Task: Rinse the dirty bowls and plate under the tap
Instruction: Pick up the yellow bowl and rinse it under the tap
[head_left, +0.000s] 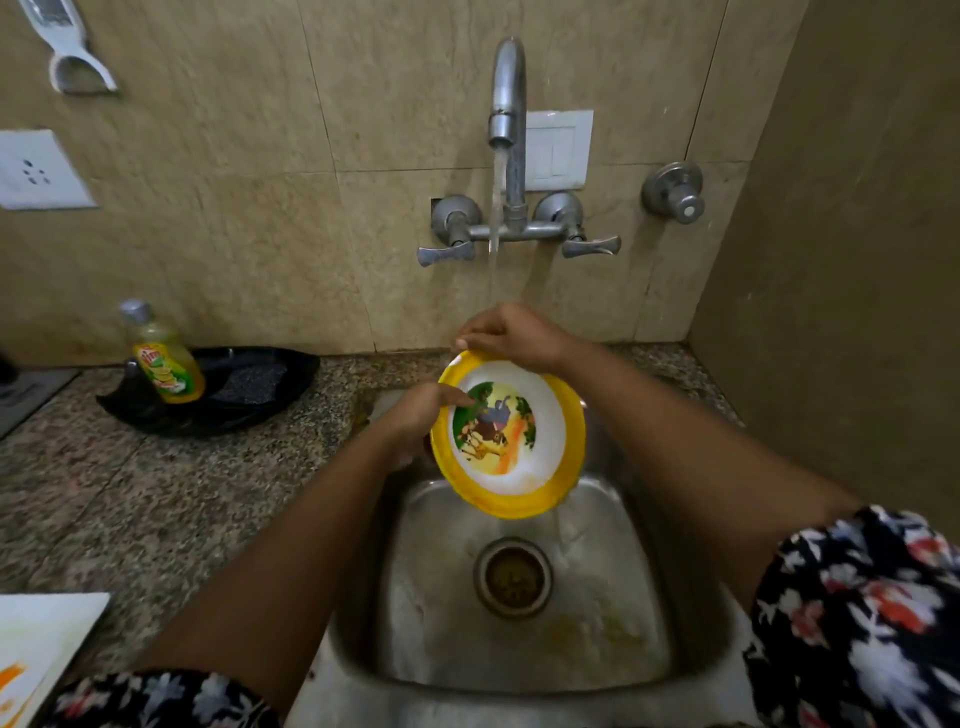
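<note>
A yellow-rimmed bowl (540, 457) with a cartoon animal picture inside is held tilted over the steel sink (441, 623), its inside facing me. My right hand (511, 335) grips its top rim, right under the stream of water (496, 218) running from the tap (508, 88). My left hand (423, 421) holds the bowl's left edge, fingers reaching onto the picture. Water lands on my right hand and the rim.
A dish-soap bottle (163, 361) stands in a black tray (280, 371) with a scrub pad on the granite counter (156, 493) at left. A white plate with orange marks (36, 649) lies at the lower left. The sink drain (513, 577) is below the bowl.
</note>
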